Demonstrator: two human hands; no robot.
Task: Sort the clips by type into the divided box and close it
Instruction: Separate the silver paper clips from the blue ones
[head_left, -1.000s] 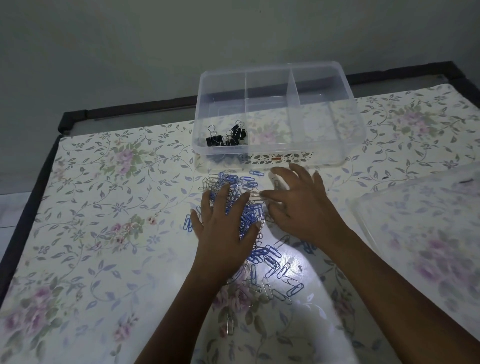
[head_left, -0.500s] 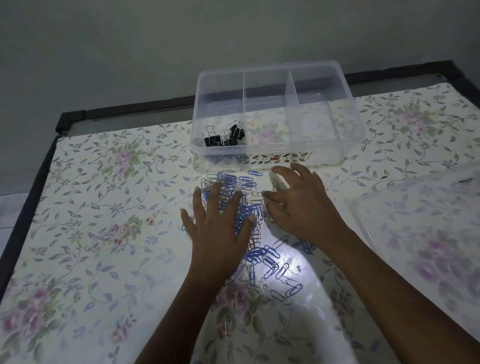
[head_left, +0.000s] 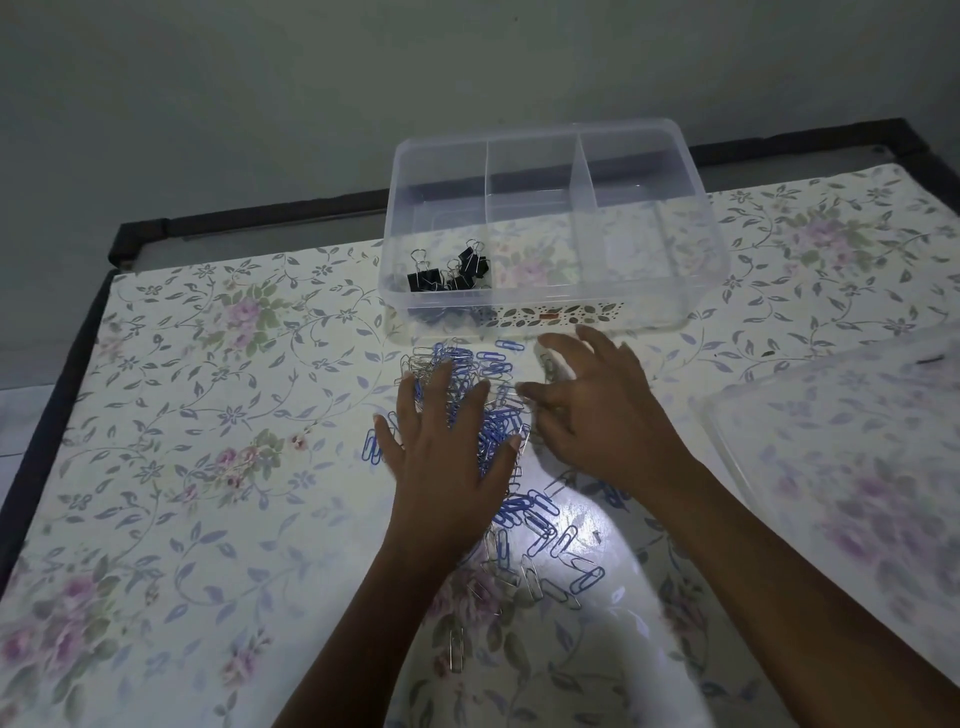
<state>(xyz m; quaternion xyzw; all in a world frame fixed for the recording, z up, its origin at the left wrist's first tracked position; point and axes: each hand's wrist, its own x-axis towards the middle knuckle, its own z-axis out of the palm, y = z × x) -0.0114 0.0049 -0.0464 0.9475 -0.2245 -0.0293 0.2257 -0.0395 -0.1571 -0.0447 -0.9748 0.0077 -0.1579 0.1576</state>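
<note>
Left hand (head_left: 447, 462), right hand (head_left: 605, 415) flat on blue and silver paper clips (head_left: 543, 522).
Clear plastic divided box (head_left: 698, 234) just beyond, about four black binder clips (head_left: 449, 275) inside.

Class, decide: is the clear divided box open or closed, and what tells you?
Open. The clear plastic divided box stands uncovered; its clear flat lid lies apart on the floral table.

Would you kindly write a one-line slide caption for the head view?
Left hand and right hand spread over blue and silver paper clips before a divided box holding black binder clips.
</note>
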